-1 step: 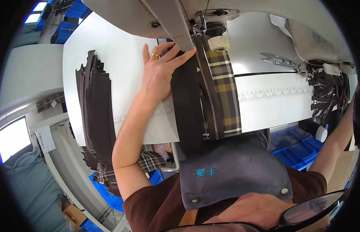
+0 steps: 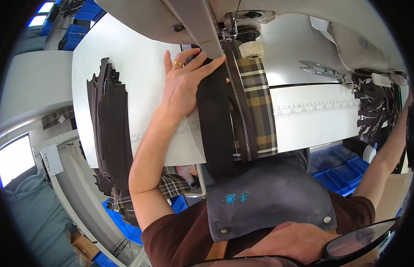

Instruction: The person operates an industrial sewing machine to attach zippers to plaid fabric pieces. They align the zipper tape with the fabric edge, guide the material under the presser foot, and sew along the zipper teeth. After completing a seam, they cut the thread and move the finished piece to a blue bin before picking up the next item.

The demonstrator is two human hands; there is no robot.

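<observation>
My left hand (image 2: 182, 84), with a ring on one finger, lies over a wide dark fabric strip (image 2: 214, 120) at the sewing machine. Its fingers are stretched on top, while a thumb tip shows past the strip's right edge, so the strip is between them. Right beside it, a metal zipper (image 2: 239, 104) on dark tape runs toward the needle area, alongside plaid fabric (image 2: 263, 107). The sewing machine's grey arm (image 2: 193, 26) hides some fingertips. Of my right arm only the forearm (image 2: 391, 151) shows at the right; the hand is out of sight.
A stack of dark strips (image 2: 110, 129) lies on the table's left. Thread snips (image 2: 320, 70) rest at the right, near a bundle of dark zipper pieces (image 2: 378, 104). A ruler scale (image 2: 313, 107) crosses the white table. Blue trays (image 2: 345, 175) stand below the right edge.
My right forearm has shifted slightly upward at the right edge. The left hand and the fabric have not visibly moved.
</observation>
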